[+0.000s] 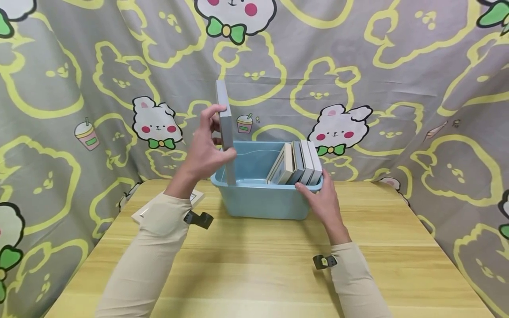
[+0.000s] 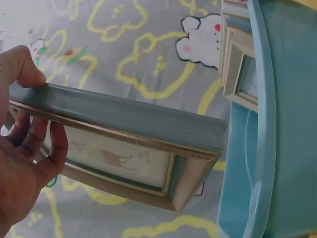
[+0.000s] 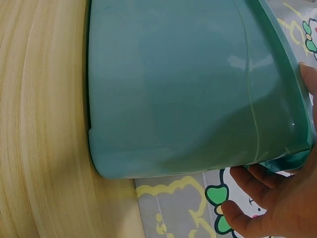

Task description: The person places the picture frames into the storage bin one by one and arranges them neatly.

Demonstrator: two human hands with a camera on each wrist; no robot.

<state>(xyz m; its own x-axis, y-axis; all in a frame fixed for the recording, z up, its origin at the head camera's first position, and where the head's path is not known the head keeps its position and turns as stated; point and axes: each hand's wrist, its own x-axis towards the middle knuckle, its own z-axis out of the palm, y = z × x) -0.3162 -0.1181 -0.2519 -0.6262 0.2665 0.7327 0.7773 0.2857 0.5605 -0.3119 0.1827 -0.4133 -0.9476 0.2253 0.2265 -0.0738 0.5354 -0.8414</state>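
Observation:
My left hand (image 1: 203,152) holds a picture frame (image 1: 226,126) upright over the left end of a light blue plastic bin (image 1: 262,202). Its thumb and fingers pinch the frame's grey-blue edge. In the left wrist view the frame (image 2: 133,114) shows a wooden-toned front with a faint animal picture. At the bin's right end, my right hand (image 1: 324,201) grips the rim, thumb over the front and fingers curled below the lip, as the right wrist view shows the hand (image 3: 277,203). Several picture frames (image 1: 305,163) lean side by side inside the bin's right part.
On the wooden table (image 1: 262,269), a pale frame (image 1: 196,197) lies flat at the left, partly hidden behind my left forearm. A grey curtain (image 1: 274,119) with cartoon rabbits hangs right behind the table. Black wrist straps (image 1: 200,219) sit on both arms.

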